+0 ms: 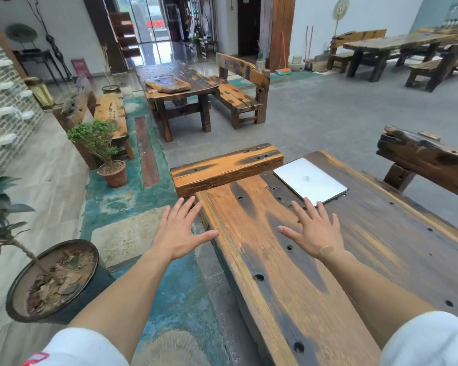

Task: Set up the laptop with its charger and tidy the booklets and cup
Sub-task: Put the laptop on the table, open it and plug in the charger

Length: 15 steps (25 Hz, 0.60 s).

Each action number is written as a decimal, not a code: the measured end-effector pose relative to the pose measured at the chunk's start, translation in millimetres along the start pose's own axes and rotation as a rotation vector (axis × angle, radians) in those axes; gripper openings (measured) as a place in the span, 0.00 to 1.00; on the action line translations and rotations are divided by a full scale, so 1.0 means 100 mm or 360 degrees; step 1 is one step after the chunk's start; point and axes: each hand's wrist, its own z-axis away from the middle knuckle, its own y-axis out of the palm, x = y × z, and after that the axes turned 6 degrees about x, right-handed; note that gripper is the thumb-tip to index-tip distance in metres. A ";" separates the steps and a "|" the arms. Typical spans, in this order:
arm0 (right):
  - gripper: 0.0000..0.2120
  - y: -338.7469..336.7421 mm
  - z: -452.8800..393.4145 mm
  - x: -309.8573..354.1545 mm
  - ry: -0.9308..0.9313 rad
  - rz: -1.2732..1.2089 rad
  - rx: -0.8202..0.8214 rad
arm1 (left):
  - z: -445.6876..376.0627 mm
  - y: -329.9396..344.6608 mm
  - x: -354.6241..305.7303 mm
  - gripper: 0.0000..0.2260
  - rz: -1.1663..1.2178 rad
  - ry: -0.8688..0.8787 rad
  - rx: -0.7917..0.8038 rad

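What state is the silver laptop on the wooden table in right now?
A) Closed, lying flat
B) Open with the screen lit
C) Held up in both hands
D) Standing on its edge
A: the laptop lies flat on the table with its lid down, and both open hands, left hand and right hand, hold nothing.

A long wooden table [288, 260] runs forward, a bench back [228, 167] at its far left. Left on the floor stand a dark pot [19, 294] of dry leaves and a potted shrub [101, 146]. Beyond stand another table [180, 83] and benches [238, 93].
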 end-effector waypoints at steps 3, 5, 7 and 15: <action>0.49 0.06 -0.39 0.08 0.0107 -0.0019 0.0001 | -0.52 0.04 0.28 0.47 0.0018 0.0082 0.0026; 0.49 0.07 -0.65 0.18 0.0197 -0.0041 0.0000 | -0.91 0.02 0.49 0.47 -0.0002 0.0155 0.0050; 0.49 0.09 -0.90 0.31 0.0287 -0.0042 -0.0024 | -1.27 0.00 0.71 0.48 0.0013 0.0202 0.0082; 0.47 0.04 -1.57 0.80 0.0641 -0.0125 -0.0081 | -2.52 -0.12 1.21 0.49 0.0047 0.0495 0.0219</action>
